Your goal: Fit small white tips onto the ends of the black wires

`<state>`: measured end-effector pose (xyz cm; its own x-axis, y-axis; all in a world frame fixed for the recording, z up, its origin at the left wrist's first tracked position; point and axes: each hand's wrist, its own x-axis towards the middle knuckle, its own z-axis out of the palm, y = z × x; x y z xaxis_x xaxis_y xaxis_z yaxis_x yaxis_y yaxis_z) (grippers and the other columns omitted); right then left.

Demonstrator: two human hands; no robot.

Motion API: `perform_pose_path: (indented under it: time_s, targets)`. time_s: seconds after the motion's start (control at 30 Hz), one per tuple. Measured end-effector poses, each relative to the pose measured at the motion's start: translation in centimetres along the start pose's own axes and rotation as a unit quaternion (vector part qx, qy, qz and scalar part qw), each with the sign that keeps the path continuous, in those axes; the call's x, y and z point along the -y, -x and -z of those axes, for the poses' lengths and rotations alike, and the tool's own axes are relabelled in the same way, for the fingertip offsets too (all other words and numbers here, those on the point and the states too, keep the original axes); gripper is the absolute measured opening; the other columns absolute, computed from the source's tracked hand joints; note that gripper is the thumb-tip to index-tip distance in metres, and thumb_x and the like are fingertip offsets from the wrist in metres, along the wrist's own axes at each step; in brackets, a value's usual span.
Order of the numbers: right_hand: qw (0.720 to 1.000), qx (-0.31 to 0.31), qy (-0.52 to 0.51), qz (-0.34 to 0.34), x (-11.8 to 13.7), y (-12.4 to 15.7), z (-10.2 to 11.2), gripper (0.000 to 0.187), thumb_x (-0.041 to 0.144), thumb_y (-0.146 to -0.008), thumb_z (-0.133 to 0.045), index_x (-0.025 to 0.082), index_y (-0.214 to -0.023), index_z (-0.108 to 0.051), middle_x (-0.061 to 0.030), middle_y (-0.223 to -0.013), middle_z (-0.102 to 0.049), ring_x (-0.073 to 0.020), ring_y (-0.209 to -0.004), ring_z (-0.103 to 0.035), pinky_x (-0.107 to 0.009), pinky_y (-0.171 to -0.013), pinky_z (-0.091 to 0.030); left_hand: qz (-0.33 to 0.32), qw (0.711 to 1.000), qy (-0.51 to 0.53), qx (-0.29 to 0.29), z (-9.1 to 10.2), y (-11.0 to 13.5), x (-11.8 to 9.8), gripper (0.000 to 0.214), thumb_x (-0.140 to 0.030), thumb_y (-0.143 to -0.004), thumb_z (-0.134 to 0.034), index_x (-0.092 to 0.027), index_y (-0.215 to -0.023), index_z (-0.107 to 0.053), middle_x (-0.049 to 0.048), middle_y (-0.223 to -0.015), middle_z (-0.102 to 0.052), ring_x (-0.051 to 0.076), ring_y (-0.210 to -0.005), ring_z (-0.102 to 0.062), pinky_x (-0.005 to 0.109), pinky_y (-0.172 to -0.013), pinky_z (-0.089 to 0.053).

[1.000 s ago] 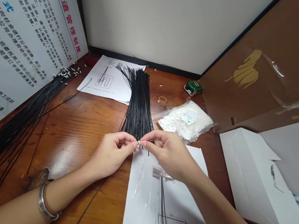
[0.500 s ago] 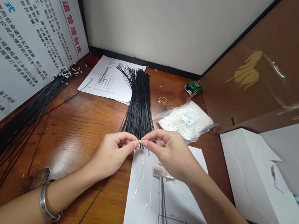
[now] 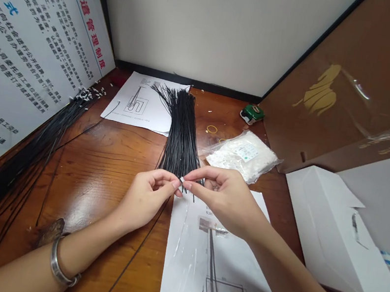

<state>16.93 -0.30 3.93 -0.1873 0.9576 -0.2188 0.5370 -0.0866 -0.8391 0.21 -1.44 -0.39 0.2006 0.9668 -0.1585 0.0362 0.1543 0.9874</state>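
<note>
My left hand [image 3: 147, 198] pinches a thin black wire [image 3: 135, 253] between thumb and forefinger. The wire trails down toward the near edge of the view. Against it, my right hand [image 3: 227, 198] holds a tiny white connector [image 3: 182, 180] at its fingertips. Connector and wire end meet between the two hands; whether the wire sits inside is too small to tell. Just behind my fingers lies a thick bundle of black wires [image 3: 183, 136]. Beneath my right hand is a printed drawing sheet [image 3: 182, 263].
More black wires with white ends [image 3: 24, 157] lie along the left panel. A plastic bag of white pieces [image 3: 245, 157], a green tape measure [image 3: 252, 114] and a rubber band [image 3: 212, 129] are farther back. At right stands a white box [image 3: 330, 233]. Another sheet [image 3: 118, 111] lies behind.
Both hands stay nearly in place, with the right fingertips slightly raised. The white connector shows more clearly between them, and the trailing wire has shifted a little to the right.
</note>
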Motion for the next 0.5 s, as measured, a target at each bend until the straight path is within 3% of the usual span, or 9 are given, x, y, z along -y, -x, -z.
perform_pose_path:
  time_s: [0.5]
  targets:
    - [1.0, -0.002, 0.005, -0.005, -0.2, -0.15, -0.45, 0.013, 0.026, -0.077, -0.062, 0.017, -0.073, -0.069, 0.0088, -0.039, -0.031, -0.0069, -0.038, -0.023, -0.024, -0.039, -0.016, -0.016, 1.0, -0.018, 0.007, 0.08, 0.04, -0.03, 0.014, -0.027, -0.08, -0.061, -0.015, -0.075, -0.064, 0.0036, -0.071, -0.069, 0.013, -0.065, -0.06, 0.025, -0.065, -0.046]
